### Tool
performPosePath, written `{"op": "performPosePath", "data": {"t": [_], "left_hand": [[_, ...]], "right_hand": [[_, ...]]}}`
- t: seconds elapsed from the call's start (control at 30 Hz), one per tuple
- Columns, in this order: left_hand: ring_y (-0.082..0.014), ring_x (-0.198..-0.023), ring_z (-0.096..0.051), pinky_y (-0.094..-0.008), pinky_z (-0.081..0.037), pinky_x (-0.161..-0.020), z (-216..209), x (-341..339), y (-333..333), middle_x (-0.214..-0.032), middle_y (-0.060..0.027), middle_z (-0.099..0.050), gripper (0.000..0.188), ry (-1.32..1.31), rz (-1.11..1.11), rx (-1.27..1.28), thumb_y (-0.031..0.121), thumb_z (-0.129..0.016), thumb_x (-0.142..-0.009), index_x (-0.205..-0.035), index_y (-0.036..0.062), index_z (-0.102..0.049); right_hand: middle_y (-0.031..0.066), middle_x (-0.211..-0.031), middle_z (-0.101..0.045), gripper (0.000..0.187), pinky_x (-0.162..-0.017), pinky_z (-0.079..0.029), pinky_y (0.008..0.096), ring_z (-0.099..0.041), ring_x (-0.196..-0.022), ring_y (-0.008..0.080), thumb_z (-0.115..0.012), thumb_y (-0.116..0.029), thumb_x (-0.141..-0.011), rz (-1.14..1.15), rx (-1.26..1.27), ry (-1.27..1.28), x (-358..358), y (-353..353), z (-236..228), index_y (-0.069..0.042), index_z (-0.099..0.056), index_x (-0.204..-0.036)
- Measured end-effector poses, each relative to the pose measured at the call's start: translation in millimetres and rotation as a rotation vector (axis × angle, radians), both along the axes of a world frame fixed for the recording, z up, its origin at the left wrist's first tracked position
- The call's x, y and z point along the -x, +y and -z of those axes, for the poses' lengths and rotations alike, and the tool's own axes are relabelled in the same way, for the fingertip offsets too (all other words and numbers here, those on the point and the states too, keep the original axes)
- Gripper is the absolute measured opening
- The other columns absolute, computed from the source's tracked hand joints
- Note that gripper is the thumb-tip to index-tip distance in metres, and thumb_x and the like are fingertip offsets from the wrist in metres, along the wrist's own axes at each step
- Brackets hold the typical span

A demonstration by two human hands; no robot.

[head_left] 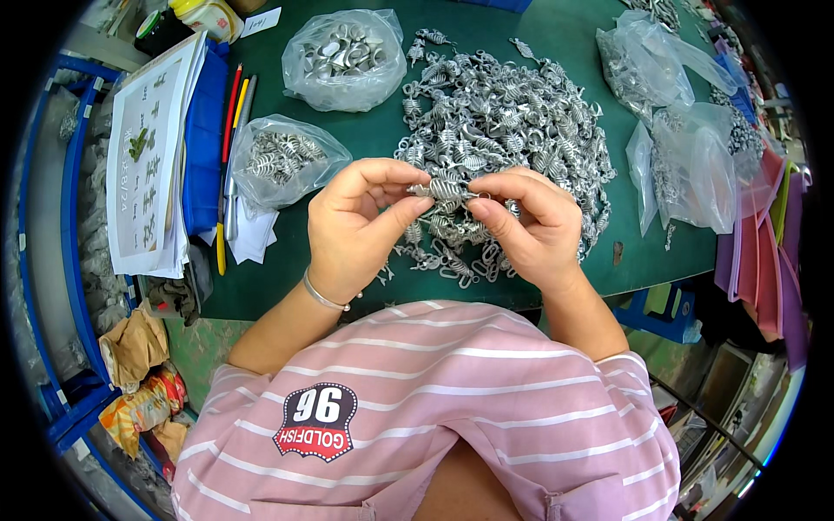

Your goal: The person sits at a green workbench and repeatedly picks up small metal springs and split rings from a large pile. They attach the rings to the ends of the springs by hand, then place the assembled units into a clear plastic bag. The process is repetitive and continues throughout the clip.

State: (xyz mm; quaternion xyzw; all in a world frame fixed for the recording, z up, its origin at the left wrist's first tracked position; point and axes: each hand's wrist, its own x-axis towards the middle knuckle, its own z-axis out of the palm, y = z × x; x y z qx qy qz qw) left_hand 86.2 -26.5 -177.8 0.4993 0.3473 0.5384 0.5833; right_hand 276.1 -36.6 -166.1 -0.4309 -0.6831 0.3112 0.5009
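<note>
My left hand [354,221] pinches the left end of a small silver metal piece [448,190], ribbed like a fish skeleton, between thumb and fingertips. At its other end, the thumb and forefinger of my right hand [540,224] are closed on it; a thin loop shows by these fingertips, though its exact join is too small to tell. Both hands hold the piece just over the near part of a large heap of similar silver metal pieces [530,122]. Loose links and hooks [456,265] lie at the heap's near edge.
On the green table [347,282], left of the heap, are a clear bag of ribbed pieces [282,156] and a bag of curved pieces [346,54]. Pens [233,113] and a stack of papers [143,156] lie farther left. More plastic bags [691,161] stand right.
</note>
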Motion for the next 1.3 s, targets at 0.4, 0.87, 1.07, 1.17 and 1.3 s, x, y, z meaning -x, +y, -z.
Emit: {"op": "performPosePath", "data": {"t": [0.4,0.87,1.07,1.17,1.3], "left_hand": [[-0.0140,-0.079,-0.059,-0.0251,-0.050,-0.061,-2,0,3,-0.099,-0.0113,-0.057,0.028,-0.434,0.317,0.927,0.015,-0.047,-0.094,-0.116,-0.0016,-0.052],[-0.0055,-0.051,-0.040,-0.0178,-0.028,-0.041,4,7,3,-0.067,0.0017,-0.044,0.011,-0.341,0.158,0.790,0.013,-0.053,-0.091,-0.096,0.0043,-0.055],[-0.0062,-0.054,-0.042,-0.0178,-0.030,-0.042,14,8,4,-0.071,-0.0004,-0.047,0.010,-0.323,0.153,0.783,0.012,-0.055,-0.089,-0.095,0.0037,-0.054],[-0.0061,-0.055,-0.042,-0.0177,-0.030,-0.042,17,3,6,-0.071,-0.0005,-0.047,0.009,-0.334,0.183,0.804,0.012,-0.055,-0.089,-0.094,0.0036,-0.054],[-0.0055,-0.054,-0.042,-0.0175,-0.030,-0.042,14,3,3,-0.071,-0.0006,-0.048,0.010,-0.314,0.192,0.778,0.012,-0.055,-0.089,-0.093,0.0032,-0.054]], "right_hand": [[0.0089,-0.090,-0.063,0.024,-0.065,-0.049,0.0347,-0.061,-0.076,0.0250,-0.071,-0.007,-0.063,-0.237,-0.548,-0.296,14,-2,13,-0.001,-0.065,-0.085],[0.0046,-0.074,-0.056,0.033,-0.066,-0.039,0.0384,-0.054,-0.075,0.0245,-0.071,-0.024,-0.063,0.282,-0.258,-0.968,28,56,17,-0.009,-0.060,-0.090],[0.0041,-0.077,-0.057,0.031,-0.065,-0.038,0.0389,-0.054,-0.077,0.0248,-0.071,-0.025,-0.065,0.352,-0.249,-0.937,30,58,22,-0.010,-0.060,-0.089],[0.0044,-0.078,-0.058,0.030,-0.065,-0.038,0.0390,-0.055,-0.076,0.0250,-0.071,-0.025,-0.066,0.275,-0.202,-0.968,38,56,17,-0.009,-0.060,-0.090],[0.0053,-0.078,-0.057,0.034,-0.067,-0.039,0.0404,-0.055,-0.078,0.0251,-0.072,-0.024,-0.066,0.294,-0.213,-0.937,39,60,20,-0.008,-0.059,-0.094]]}}
